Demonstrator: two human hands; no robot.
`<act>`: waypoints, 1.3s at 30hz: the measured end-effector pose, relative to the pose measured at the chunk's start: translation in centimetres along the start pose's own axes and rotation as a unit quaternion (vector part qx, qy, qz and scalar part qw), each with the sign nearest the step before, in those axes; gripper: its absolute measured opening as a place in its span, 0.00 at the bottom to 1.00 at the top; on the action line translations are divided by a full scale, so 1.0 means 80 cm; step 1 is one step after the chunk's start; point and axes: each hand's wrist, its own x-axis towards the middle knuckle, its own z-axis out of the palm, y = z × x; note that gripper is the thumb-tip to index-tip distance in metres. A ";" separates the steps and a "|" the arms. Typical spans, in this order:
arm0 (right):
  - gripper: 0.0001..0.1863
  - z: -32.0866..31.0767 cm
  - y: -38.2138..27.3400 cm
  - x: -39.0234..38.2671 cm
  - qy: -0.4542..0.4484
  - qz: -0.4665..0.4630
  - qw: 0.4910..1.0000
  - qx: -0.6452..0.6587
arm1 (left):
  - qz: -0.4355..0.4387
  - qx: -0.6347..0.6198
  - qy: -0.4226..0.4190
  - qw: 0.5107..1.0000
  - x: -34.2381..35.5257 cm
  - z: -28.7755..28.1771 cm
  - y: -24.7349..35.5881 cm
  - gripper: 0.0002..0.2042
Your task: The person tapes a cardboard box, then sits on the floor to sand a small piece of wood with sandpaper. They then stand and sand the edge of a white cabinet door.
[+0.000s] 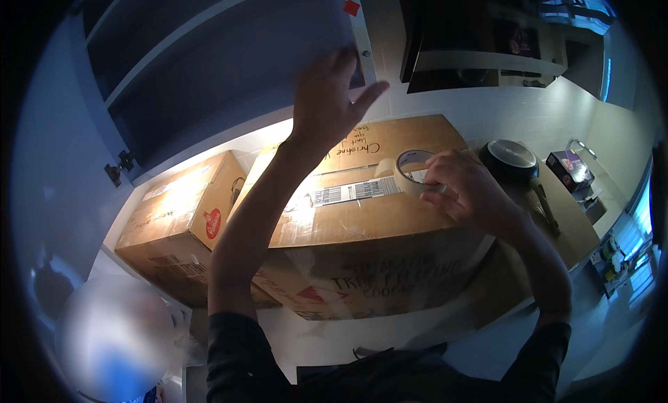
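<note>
My left hand (pixel 327 100) is raised in front of the open cabinet (pixel 229 62), thumb spread away from its fingers, which are slightly blurred; I see nothing in it. My right hand (pixel 463 187) grips a roll of tape (pixel 407 163) on the top of a large cardboard box (pixel 379 229). That box has handwriting, a printed shipping label (pixel 348 194) and some clear tape on it. To its left is a second cardboard box (pixel 163 215) with a red mark on its side.
A dark round pan (pixel 509 163), black utensils (pixel 546 208) and flattened cardboard (pixel 574 232) lie at the right, near a colourful carton (pixel 570 172). Dark upper cabinets (pixel 473 76) hang above the white tiled wall (pixel 529 111). An open cabinet door (pixel 76 152) stands at the left.
</note>
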 end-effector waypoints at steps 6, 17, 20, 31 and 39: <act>0.14 -0.021 -0.014 0.005 0.062 0.053 0.995 0.056 | -0.036 0.043 0.148 0.987 0.002 0.009 0.008 0.37; 0.11 -0.025 -0.009 0.012 0.135 0.066 0.987 0.057 | -0.020 -0.083 0.086 0.993 -0.004 0.001 0.007 0.25; 0.11 -0.028 -0.009 0.016 0.150 0.072 0.983 0.076 | 0.030 -0.143 0.175 0.974 0.000 -0.020 0.003 0.22; 0.14 -0.027 0.001 0.019 0.154 0.048 0.987 -0.003 | -0.070 -0.412 0.018 0.908 -0.024 -0.012 0.057 0.12; 0.21 -0.017 -0.001 0.020 0.171 0.020 0.984 0.039 | -0.099 -0.420 -0.026 0.902 -0.031 -0.016 0.057 0.04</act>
